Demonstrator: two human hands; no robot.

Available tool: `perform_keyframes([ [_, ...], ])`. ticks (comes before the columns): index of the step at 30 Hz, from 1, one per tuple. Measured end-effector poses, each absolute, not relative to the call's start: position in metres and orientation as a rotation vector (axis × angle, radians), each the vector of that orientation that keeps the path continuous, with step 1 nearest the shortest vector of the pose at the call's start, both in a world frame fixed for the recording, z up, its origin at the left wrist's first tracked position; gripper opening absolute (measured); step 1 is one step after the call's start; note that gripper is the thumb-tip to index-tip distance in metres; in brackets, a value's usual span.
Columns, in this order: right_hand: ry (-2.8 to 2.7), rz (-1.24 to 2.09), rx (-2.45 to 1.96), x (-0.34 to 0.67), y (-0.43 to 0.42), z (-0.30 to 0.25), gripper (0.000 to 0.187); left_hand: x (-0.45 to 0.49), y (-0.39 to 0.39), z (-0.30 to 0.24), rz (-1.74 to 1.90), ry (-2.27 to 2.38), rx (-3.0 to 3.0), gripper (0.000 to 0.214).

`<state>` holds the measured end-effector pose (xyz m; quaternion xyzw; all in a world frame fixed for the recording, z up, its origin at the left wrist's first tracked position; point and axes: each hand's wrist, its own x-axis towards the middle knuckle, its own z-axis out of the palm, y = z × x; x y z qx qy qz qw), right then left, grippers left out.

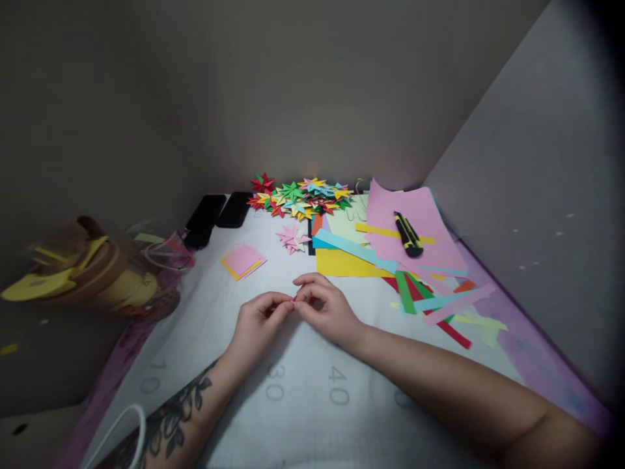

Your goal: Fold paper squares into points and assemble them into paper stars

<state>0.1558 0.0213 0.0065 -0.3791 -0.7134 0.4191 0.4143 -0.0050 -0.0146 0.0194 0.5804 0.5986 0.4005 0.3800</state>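
My left hand and my right hand meet above the middle of the white mat. Between their fingertips is a small folded pink paper piece, mostly hidden by the fingers. Both hands are closed in a pinch on it. A little beyond them lies a pink folded paper star. To the left of that rests a small stack of pink and yellow paper squares. Several many-coloured paper stars are heaped at the back of the mat.
Coloured sheets lie at the back right, with a black and yellow utility knife on a pink sheet. Loose paper strips are scattered right. Two black phone-like objects and a yellow-brown figure stand left. Walls enclose the table.
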Motion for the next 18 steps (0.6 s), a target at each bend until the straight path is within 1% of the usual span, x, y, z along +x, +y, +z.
perform_keyframes([
  [8, -1.798, 0.996, -0.936, 0.1556, 0.0218, 0.004, 0.008, -0.0053, -0.0147, 0.0179, 0.99, 1.539, 1.552, 0.017],
  [12, -1.823, 0.997, -0.917, 0.1566, 0.0213, 0.0056, 0.006, -0.0065, -0.0144, 0.0183, 0.996, 1.562, 1.565, 0.017],
  [18, -1.856, 0.953, -0.93, 0.1558, 0.0197, 0.0051, 0.009, -0.0074, -0.0132, 0.0182, 1.019, 1.535, 1.426, 0.018],
])
